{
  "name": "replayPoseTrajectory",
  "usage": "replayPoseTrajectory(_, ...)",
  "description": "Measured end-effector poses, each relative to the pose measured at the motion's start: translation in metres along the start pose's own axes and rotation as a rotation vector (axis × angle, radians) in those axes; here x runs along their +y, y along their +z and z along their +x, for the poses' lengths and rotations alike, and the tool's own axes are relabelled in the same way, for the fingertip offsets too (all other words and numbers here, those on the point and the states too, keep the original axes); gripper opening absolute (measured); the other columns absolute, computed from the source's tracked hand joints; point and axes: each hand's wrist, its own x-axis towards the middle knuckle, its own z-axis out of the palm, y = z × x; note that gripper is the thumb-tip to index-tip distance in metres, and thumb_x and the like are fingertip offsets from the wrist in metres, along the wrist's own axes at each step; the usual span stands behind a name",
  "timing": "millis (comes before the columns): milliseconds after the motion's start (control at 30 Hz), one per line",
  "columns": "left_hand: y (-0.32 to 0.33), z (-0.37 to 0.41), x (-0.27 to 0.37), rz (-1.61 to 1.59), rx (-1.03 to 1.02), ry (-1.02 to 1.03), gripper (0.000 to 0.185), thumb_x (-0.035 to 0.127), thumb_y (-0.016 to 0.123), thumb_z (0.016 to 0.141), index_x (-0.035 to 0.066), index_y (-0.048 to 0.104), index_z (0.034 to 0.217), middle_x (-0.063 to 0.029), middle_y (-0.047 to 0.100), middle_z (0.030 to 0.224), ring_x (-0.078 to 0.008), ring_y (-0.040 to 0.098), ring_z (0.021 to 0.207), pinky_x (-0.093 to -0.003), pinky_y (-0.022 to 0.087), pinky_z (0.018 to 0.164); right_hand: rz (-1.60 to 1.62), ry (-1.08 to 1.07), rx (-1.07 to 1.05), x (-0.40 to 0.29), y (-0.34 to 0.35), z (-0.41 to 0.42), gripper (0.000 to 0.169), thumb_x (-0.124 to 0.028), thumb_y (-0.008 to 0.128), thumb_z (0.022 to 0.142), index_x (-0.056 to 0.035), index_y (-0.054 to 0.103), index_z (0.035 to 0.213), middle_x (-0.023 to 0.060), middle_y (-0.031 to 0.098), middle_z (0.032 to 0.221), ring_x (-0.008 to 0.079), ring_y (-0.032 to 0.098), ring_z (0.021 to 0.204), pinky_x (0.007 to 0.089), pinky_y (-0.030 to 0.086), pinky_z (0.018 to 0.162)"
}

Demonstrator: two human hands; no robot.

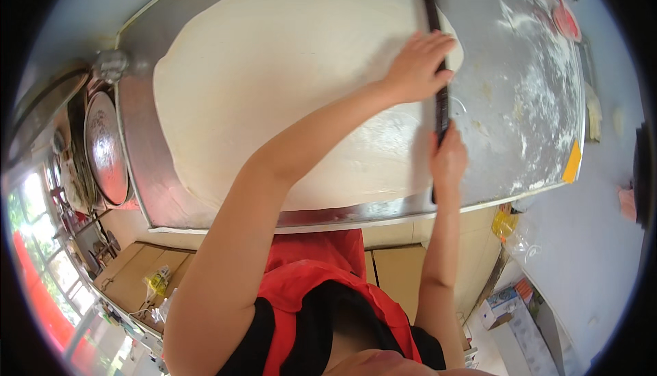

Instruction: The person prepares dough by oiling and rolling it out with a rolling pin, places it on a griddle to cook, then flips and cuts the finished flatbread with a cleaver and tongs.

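Note:
A wide, thin sheet of pale dough [287, 68] covers much of the metal worktop [493, 119] before me. Across its right part lies a long dark rolling pin [442, 109], its far end blurred. My left hand [418, 68] reaches over the dough and rests on the pin, fingers stretched across it and thumb apart. Closer to my body, my right hand [450, 155] is closed around the same pin, whose near end sticks out below the wrist. The pin and my left forearm hide parts of the dough.
White flour [544, 93] is scattered over the worktop's right side. A red scoop [564, 19] lies at the right rim, with a yellow strip [572, 162] at the corner. Round metal pans [106, 145] stand on the left. Cardboard boxes [149, 268] are below the near edge.

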Motion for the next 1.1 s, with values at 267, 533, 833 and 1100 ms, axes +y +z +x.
replayPoseTrajectory(267, -0.172, -0.131, -0.103, 0.625, -0.106, 0.062, 0.062, 0.042, 0.053, 0.092, 0.002, 0.041, 0.138, -0.0151, 0.032, 0.15, -0.0322, 0.024, 0.141, -0.0446, 0.021, 0.115, 0.152, -0.26, -0.115, -0.309, 0.083, -0.09, 0.071, -0.037, 0.064, 0.085, 0.0096, 0.039, 0.132, 0.0193, 0.052, 0.113, 0.0304, 0.052, 0.095, 0.0405, 0.042, 0.079)
replayPoseTrajectory(533, -0.384, -0.356, -0.17, 0.743, -0.294, -0.177, 0.054, 0.042, 0.047, 0.095, 0.014, 0.042, 0.142, -0.0038, 0.029, 0.153, -0.0255, 0.022, 0.142, -0.0436, 0.02, 0.116, 0.111, -0.279, -0.078, -0.514, 0.131, -0.149, 0.072, -0.039, 0.064, 0.083, 0.0102, 0.041, 0.13, 0.0175, 0.051, 0.112, 0.0282, 0.053, 0.089, 0.0375, 0.043, 0.074)
replayPoseTrajectory(833, -0.427, -0.384, -0.162, 0.752, -0.294, -0.179, 0.048, 0.028, 0.054, 0.091, 0.004, 0.049, 0.132, -0.0096, 0.043, 0.143, -0.0274, 0.034, 0.136, -0.0408, 0.026, 0.113, 0.001, -0.265, -0.058, -0.603, 0.146, -0.179, 0.067, -0.038, 0.061, 0.086, 0.0088, 0.043, 0.13, 0.0182, 0.053, 0.112, 0.0299, 0.054, 0.093, 0.0396, 0.043, 0.075)
replayPoseTrajectory(1100, -0.47, -0.48, -0.179, 0.72, -0.258, -0.266, 0.048, 0.03, 0.05, 0.092, 0.014, 0.046, 0.138, -0.0059, 0.034, 0.15, -0.0267, 0.028, 0.14, -0.0426, 0.022, 0.115, 0.166, -0.197, -0.288, -0.661, 0.15, -0.216, 0.071, -0.032, 0.064, 0.083, 0.0074, 0.037, 0.136, 0.017, 0.051, 0.118, 0.0282, 0.054, 0.096, 0.038, 0.043, 0.079)
